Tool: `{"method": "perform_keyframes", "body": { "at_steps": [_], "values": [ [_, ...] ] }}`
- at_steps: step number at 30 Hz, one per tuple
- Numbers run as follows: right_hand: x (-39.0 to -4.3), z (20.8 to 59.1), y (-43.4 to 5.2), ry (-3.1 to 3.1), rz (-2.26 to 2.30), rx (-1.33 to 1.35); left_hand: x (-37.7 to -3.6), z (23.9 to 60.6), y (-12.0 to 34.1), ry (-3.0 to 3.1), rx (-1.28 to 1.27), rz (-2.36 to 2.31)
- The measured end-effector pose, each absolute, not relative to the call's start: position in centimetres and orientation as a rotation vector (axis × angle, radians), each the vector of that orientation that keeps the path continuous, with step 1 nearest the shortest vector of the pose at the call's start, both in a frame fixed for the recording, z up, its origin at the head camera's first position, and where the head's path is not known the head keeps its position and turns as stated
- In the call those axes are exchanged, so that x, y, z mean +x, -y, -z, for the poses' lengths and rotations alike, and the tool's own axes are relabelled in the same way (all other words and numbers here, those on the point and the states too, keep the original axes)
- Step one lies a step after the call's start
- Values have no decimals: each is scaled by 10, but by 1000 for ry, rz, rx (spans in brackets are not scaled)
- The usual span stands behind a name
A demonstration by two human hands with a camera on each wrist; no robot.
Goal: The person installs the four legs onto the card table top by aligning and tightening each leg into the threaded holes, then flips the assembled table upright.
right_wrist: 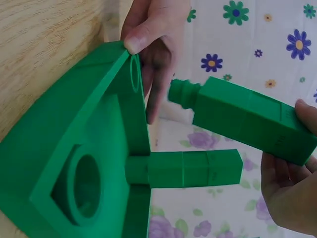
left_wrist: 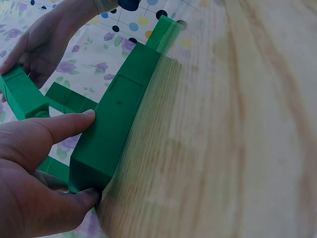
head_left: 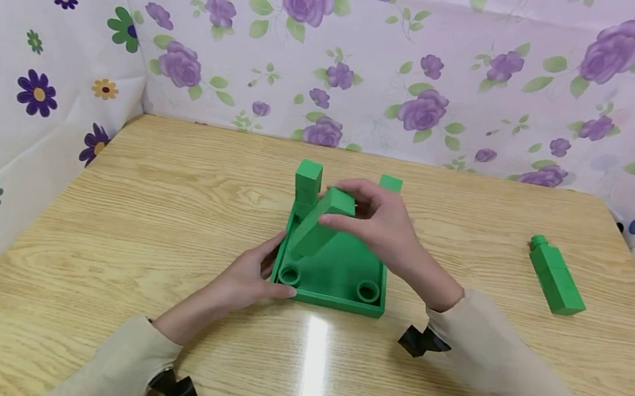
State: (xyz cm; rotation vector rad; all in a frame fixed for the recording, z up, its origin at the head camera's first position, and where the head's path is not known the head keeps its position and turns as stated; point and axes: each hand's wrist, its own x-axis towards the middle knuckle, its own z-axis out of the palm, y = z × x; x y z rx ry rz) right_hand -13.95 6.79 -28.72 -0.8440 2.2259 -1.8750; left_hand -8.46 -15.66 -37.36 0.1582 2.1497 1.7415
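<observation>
A green plastic toy tabletop lies underside up on the wooden table, with raised edges and round corner sockets. My left hand grips its near left corner, thumb at the front edge and fingers along the left side. In my right hand is a square green table leg, pinched by its plain end. The leg leans with its threaded end down, just above the near left socket. Two other legs stand upright at the far corners, one left and one right, partly behind the right hand.
The near right socket has no leg in it. Another green leg lies on its side on the wooden table, well to the right. Flower-printed cloth rises behind the table and at both sides.
</observation>
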Motion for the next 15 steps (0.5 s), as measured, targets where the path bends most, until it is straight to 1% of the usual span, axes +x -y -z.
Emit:
{"method": "perform_keyframes", "body": {
  "at_steps": [6, 15],
  "values": [
    [-136, 288, -55, -2196, 1732, -934, -85, 373, 157, -2144, 171, -1740],
    [-129, 288, -40, -2411, 1408, -1101, -85, 372, 157, -2142, 188, -1742]
  ]
}}
